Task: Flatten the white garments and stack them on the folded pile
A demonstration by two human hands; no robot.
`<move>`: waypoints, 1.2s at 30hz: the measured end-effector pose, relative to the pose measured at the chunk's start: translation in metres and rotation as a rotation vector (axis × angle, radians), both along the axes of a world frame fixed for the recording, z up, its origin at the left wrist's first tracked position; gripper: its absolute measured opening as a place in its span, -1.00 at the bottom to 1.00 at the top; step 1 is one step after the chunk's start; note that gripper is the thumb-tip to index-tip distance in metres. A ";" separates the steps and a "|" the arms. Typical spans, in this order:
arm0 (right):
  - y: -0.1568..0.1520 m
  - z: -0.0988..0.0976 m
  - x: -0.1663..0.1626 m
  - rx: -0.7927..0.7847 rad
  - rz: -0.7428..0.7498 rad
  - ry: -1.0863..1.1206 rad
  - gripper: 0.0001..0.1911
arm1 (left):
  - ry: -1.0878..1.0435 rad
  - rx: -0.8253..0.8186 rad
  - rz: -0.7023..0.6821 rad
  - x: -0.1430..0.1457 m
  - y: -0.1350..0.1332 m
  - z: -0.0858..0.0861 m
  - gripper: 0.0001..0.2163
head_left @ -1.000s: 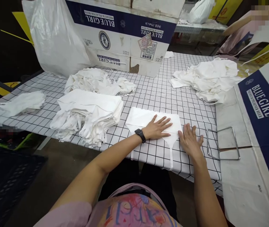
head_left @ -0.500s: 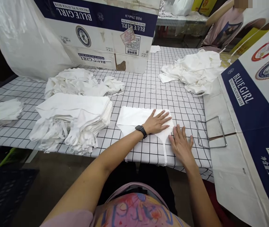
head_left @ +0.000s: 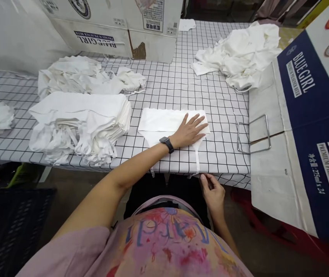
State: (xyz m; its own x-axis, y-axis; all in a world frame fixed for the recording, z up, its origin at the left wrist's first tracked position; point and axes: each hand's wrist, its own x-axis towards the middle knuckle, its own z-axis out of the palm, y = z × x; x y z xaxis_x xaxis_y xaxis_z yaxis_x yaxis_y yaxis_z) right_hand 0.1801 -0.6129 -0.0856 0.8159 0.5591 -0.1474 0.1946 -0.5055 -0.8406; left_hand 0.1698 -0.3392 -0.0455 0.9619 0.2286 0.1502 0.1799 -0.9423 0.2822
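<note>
A white strappy camisole-style top [head_left: 158, 120] lies flat on the checked tabletop, its straps running toward the front edge. My left hand [head_left: 189, 132], with a dark watch on the wrist, rests open on the right part of the top, fingers spread. At the table's front edge is my right hand [head_left: 213, 190], thumb and fingers drawn together beside the lower end of the right strap [head_left: 197, 161]. What is between those fingertips, if anything, is too small to make out. Left of the top sits a thick stack of similar white garments [head_left: 80, 104], straps hanging forward.
Behind the stack lies a loose white heap [head_left: 72, 75], and another heap [head_left: 239, 54] is at the back right. Cartons stand at the back [head_left: 153, 42] and on the right [head_left: 271, 161]. A metal wire frame [head_left: 253, 151] leans near the right carton. Plastic sheeting [head_left: 14, 38] bulges at left.
My right hand has moved from beside the top down to the table edge near the strap end, its fingers closing. My left hand stays on the top. The view has tipped downward.
</note>
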 end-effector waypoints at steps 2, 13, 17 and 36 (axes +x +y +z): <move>0.008 0.000 0.001 0.031 0.018 0.050 -0.56 | 0.025 -0.037 -0.025 -0.012 -0.018 -0.001 -0.39; 0.015 0.006 -0.003 0.275 0.188 0.451 -0.66 | 0.058 0.010 -0.112 -0.027 -0.041 -0.018 -0.23; 0.017 0.001 -0.006 0.280 0.157 0.436 -0.64 | 0.045 0.006 -0.118 -0.026 -0.040 -0.020 -0.20; -0.046 0.016 -0.029 0.047 0.322 0.281 -0.60 | 0.003 -0.051 -0.128 -0.021 -0.037 -0.030 -0.15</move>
State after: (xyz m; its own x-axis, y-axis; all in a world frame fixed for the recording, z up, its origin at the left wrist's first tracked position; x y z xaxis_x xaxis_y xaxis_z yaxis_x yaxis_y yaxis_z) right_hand 0.1513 -0.6590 -0.0701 0.5307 0.7900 -0.3071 0.0967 -0.4164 -0.9040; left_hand 0.1487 -0.3758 -0.0755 0.9841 0.1113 0.1383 0.0603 -0.9422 0.3295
